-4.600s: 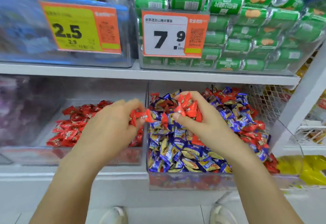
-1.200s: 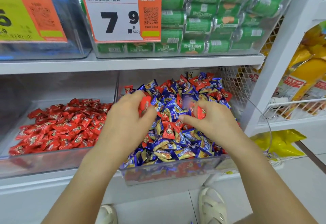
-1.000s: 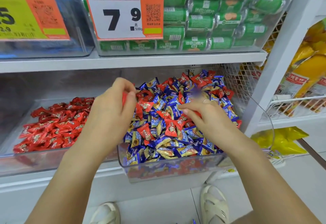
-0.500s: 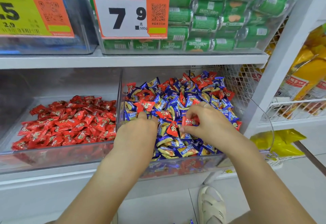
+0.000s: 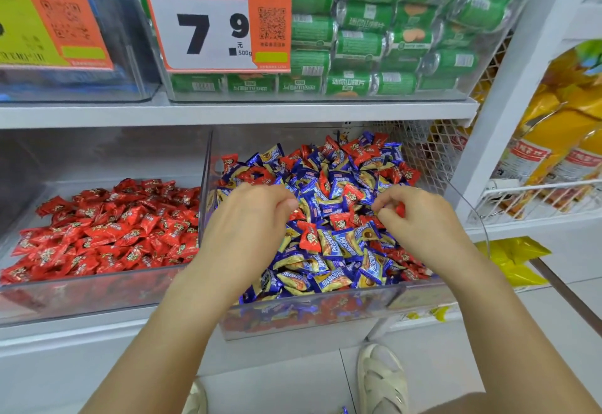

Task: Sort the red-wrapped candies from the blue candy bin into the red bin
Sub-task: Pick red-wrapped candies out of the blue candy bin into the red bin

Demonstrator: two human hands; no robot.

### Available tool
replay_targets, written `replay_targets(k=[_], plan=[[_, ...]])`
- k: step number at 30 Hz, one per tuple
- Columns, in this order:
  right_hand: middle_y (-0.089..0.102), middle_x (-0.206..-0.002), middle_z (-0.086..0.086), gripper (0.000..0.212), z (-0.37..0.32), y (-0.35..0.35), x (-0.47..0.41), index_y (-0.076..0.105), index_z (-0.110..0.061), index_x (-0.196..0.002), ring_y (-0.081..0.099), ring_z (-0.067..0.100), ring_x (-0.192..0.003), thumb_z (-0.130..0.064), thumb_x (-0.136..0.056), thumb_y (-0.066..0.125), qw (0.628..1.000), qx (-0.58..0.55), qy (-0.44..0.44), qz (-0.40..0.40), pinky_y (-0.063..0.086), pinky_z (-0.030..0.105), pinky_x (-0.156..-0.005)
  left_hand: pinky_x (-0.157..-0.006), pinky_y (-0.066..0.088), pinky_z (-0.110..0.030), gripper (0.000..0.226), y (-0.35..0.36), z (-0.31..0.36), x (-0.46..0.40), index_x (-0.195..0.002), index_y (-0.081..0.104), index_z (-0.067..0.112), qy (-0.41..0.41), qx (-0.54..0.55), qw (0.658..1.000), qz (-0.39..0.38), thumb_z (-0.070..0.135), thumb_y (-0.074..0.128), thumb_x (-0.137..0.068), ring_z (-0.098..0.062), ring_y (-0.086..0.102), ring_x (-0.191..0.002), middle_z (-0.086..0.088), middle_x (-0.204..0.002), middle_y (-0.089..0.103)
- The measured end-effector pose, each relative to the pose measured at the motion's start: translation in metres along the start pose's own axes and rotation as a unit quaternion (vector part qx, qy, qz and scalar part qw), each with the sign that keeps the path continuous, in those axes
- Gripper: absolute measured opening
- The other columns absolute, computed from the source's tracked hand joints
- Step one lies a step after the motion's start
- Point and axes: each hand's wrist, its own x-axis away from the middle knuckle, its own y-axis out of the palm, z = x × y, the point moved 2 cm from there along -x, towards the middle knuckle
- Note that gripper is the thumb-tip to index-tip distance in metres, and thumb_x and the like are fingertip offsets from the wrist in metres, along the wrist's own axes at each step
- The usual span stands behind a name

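The clear blue candy bin (image 5: pixel 309 312) holds a heap of blue wrapped candies (image 5: pixel 329 205) mixed with red ones. To its left stands the red bin (image 5: pixel 81 296), filled with red-wrapped candies (image 5: pixel 107 228). My left hand (image 5: pixel 244 231) is over the left part of the blue bin. Its fingers curl down onto the heap, and a red wrapper (image 5: pixel 295 215) shows at the fingertips. My right hand (image 5: pixel 420 221) hovers over the right part of the heap and pinches a red candy (image 5: pixel 400 210) between thumb and fingers.
A shelf above carries a clear bin of green packs (image 5: pixel 374 38) with a price tag (image 5: pixel 221 22). A white upright post (image 5: pixel 508 87) and a wire basket (image 5: pixel 537 198) stand to the right, with yellow bags (image 5: pixel 514 257) below. My sandalled foot (image 5: pixel 381 381) is on the floor.
My left hand carried a red candy toward the red bin, then came back over the blue bin and curled onto the heap. My right hand still pinches a red candy.
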Motion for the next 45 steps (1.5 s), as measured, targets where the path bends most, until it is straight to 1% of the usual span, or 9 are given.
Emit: replay_targets(k=[6, 13, 17, 25, 30, 33, 37, 41, 45], plan=[[0.063, -0.074, -0.013, 0.022, -0.004, 0.007, 0.0, 0.069, -0.031, -0.084, 0.059, 0.014, -0.075, -0.048, -0.086, 0.056, 1.0, -0.008, 0.004, 0.021, 0.044, 0.028, -0.063, -0.061, 0.035, -0.031, 0.029, 0.013, 0.007, -0.008, -0.095, 0.065, 0.016, -0.055, -0.004, 0.998, 0.022, 0.032, 0.042, -0.099, -0.02, 0.055, -0.071, 0.0, -0.077, 0.063], [0.067, -0.083, -0.003, 0.067, -0.018, 0.026, -0.003, 0.066, -0.019, -0.09, 0.06, 0.018, -0.083, -0.081, -0.073, 0.046, 0.996, 0.06, 0.035, -0.05, 0.044, 0.029, -0.065, -0.073, 0.04, -0.03, 0.068, 0.03, 0.006, -0.01, -0.128, 0.051, 0.02, -0.097, -0.058, 0.988, -0.106, 0.063, 0.062, -0.076, -0.023, 0.055, -0.106, -0.003, -0.125, 0.046], [0.058, -0.075, -0.003, 0.062, -0.026, 0.028, -0.006, 0.062, -0.018, -0.09, 0.054, 0.02, -0.079, -0.077, -0.077, 0.047, 0.993, 0.064, 0.033, -0.094, 0.036, 0.029, -0.058, -0.076, 0.041, -0.031, 0.079, 0.037, 0.009, -0.006, -0.135, 0.04, 0.018, -0.085, -0.116, 0.981, -0.13, 0.062, 0.065, -0.074, -0.025, 0.054, -0.113, -0.004, -0.133, 0.041], [0.055, -0.068, 0.0, 0.049, -0.023, 0.035, -0.012, 0.054, -0.016, -0.081, 0.057, 0.023, -0.074, -0.064, -0.076, 0.063, 0.989, 0.032, 0.056, -0.136, 0.036, 0.03, -0.054, -0.067, 0.041, -0.03, 0.032, 0.028, 0.006, -0.006, -0.12, 0.052, 0.018, -0.064, -0.093, 0.992, -0.055, 0.034, 0.055, -0.092, -0.024, 0.057, -0.086, -0.002, -0.114, 0.04], [0.06, -0.087, 0.004, 0.056, -0.02, 0.031, -0.011, 0.054, -0.013, -0.103, 0.059, 0.023, -0.086, -0.06, -0.075, 0.067, 0.977, 0.015, 0.033, -0.21, 0.043, 0.033, -0.065, -0.068, 0.032, -0.028, 0.024, 0.021, -0.003, -0.006, -0.115, 0.053, 0.02, -0.05, -0.036, 0.998, -0.011, 0.027, 0.054, -0.091, -0.022, 0.052, -0.086, 0.001, -0.11, 0.046], [0.047, -0.078, 0.001, 0.051, -0.023, 0.029, -0.005, 0.047, -0.012, -0.119, 0.05, 0.022, -0.08, -0.042, -0.083, 0.067, 0.971, 0.039, 0.001, -0.237, 0.035, 0.028, -0.054, -0.068, 0.031, -0.028, 0.022, 0.023, -0.006, -0.007, -0.11, 0.054, 0.019, -0.057, 0.002, 0.998, -0.026, 0.026, 0.056, -0.089, -0.018, 0.047, -0.083, 0.001, -0.099, 0.05], [0.045, -0.075, 0.002, 0.031, -0.022, 0.031, -0.001, 0.046, -0.012, -0.115, 0.048, 0.02, -0.068, -0.023, -0.089, 0.059, 0.982, 0.026, -0.023, -0.188, 0.029, 0.028, -0.048, -0.056, 0.03, -0.029, 0.016, 0.026, -0.007, -0.01, -0.102, 0.053, 0.019, -0.083, 0.047, 0.995, -0.037, 0.025, 0.057, -0.087, -0.018, 0.049, -0.074, 0.002, -0.085, 0.053], [0.06, -0.088, 0.004, 0.031, -0.014, 0.023, -0.005, 0.054, -0.023, -0.121, 0.043, 0.007, -0.055, -0.02, -0.09, 0.055, 0.99, 0.01, -0.008, -0.139, 0.032, 0.023, -0.046, -0.062, 0.033, -0.03, 0.027, 0.025, -0.012, -0.01, -0.111, 0.051, 0.019, -0.094, 0.027, 0.994, -0.055, 0.02, 0.059, -0.085, -0.019, 0.048, -0.074, -0.001, -0.095, 0.053], [0.064, -0.08, -0.001, 0.02, -0.003, 0.005, -0.005, 0.06, -0.036, -0.102, 0.059, 0.017, -0.069, -0.023, -0.087, 0.057, 0.998, -0.014, 0.013, -0.057, 0.041, 0.029, -0.059, -0.066, 0.033, -0.029, 0.033, 0.022, -0.009, -0.007, -0.114, 0.051, 0.019, -0.079, 0.017, 0.996, -0.041, 0.019, 0.061, -0.083, -0.019, 0.048, -0.078, 0.003, -0.092, 0.048]])
